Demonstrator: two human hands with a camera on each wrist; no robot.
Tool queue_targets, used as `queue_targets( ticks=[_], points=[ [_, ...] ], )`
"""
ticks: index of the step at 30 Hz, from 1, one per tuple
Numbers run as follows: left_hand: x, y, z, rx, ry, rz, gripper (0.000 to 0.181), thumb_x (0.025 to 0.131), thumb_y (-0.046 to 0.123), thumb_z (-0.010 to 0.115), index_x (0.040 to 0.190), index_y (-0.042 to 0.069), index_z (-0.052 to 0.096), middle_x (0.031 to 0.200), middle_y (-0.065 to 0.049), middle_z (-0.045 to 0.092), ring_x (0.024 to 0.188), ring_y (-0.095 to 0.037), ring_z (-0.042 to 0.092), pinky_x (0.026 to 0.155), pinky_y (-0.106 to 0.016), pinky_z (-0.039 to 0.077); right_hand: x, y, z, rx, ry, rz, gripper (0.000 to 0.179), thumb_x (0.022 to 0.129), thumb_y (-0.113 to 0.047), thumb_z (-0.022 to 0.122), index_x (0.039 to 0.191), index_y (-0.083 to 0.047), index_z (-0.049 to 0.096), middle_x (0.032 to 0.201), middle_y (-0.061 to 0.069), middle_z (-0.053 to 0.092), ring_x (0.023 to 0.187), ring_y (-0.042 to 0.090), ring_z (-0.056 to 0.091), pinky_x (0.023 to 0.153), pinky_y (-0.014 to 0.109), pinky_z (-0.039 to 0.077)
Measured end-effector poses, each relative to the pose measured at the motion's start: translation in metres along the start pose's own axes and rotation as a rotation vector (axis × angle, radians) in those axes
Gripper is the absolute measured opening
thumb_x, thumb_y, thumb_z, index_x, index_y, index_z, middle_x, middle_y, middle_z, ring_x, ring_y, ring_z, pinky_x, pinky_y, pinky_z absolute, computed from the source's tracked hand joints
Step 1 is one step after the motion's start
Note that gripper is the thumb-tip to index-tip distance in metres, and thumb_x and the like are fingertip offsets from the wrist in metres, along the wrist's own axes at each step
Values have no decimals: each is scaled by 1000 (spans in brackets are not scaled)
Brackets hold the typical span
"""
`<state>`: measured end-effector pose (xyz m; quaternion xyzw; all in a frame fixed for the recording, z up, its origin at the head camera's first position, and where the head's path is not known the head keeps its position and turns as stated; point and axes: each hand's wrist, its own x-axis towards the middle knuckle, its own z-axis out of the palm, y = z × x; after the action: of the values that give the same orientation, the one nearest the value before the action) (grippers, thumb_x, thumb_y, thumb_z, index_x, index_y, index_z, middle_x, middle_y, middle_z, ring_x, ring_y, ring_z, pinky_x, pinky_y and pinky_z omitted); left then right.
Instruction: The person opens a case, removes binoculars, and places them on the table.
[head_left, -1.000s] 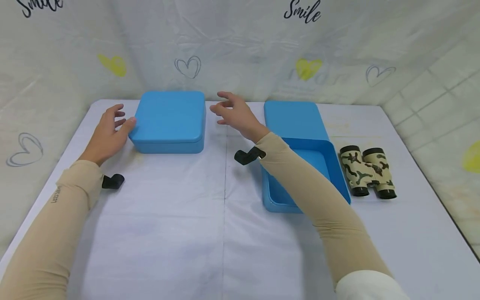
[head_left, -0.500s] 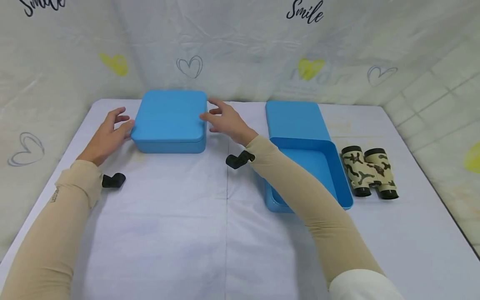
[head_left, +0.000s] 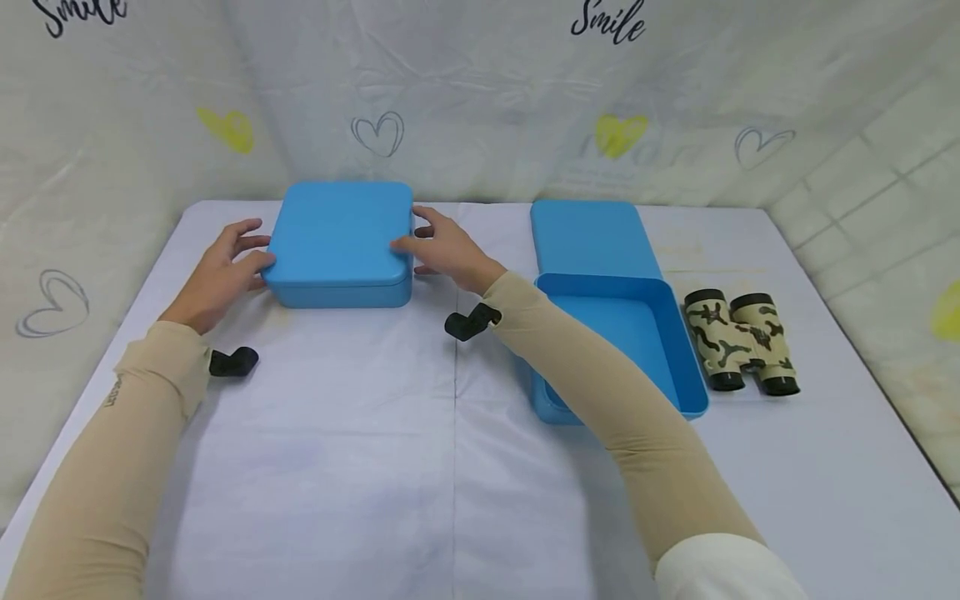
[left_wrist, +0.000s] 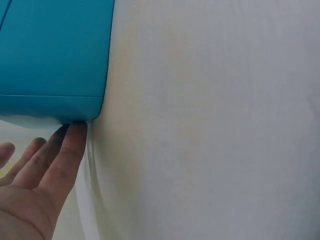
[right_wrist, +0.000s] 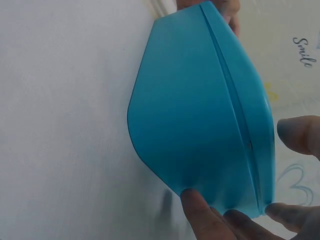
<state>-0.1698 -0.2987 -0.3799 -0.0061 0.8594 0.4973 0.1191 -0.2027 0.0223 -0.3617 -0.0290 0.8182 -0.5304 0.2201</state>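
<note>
A closed light-blue box [head_left: 341,229] with rounded corners lies at the back left of the table. My left hand [head_left: 225,271] is at its left side, thumb at the lid's edge; in the left wrist view the long fingers [left_wrist: 62,170] are almost straight, fingertips right at the box wall. At the right side is my right hand [head_left: 450,248]. Its thumb reaches over the lid edge in the head view, while the right wrist view shows the thumb [right_wrist: 300,135] off the lid and the fingertips [right_wrist: 192,200] against the side wall.
To the right stands a second blue box [head_left: 622,312], its hollow tray showing and a flat blue lid [head_left: 592,237] behind it. Camouflage binoculars [head_left: 742,342] lie beside that tray. A sheet printed with hearts [head_left: 487,92] hangs behind the white table [head_left: 337,467].
My right hand has moved left, from beyond the closed box to its right side. My left hand has shifted slightly, now with its thumb at the lid's edge. The box has stayed put.
</note>
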Motion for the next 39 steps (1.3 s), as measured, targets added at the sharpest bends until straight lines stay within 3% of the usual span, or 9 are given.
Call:
queue_targets(
  ticks=[4,14,23,39],
  points=[
    [-2,1,0,21,-16,-6,73,108,45,40,168,22,5,174,-18,16,153,-44,33,120,-60,36,-1,1,1,9,-16,-9,81,100,-31,66,166,-28,18,165,11,39,141,30,56,106,40,57],
    [-5,5,-2,28,-56,-22,66,108,41,39,167,24,15,173,-18,19,153,-41,35,119,-57,39,-5,1,1,38,-43,-32,84,99,-27,68,166,-26,17,165,13,39,142,33,54,110,44,54],
    [-11,3,-1,27,-73,-22,66,108,39,41,167,23,15,172,-18,22,151,-38,37,119,-57,39,-7,4,2,69,-50,-18,84,98,-25,69,166,-26,19,164,13,41,143,31,54,110,44,54],
    [-27,-1,2,49,-61,-6,69,107,37,41,167,19,13,172,-19,22,153,-42,33,120,-62,37,-25,2,7,-31,-79,-20,88,98,-28,70,166,-21,15,165,13,37,137,29,60,105,38,58]
  ],
)
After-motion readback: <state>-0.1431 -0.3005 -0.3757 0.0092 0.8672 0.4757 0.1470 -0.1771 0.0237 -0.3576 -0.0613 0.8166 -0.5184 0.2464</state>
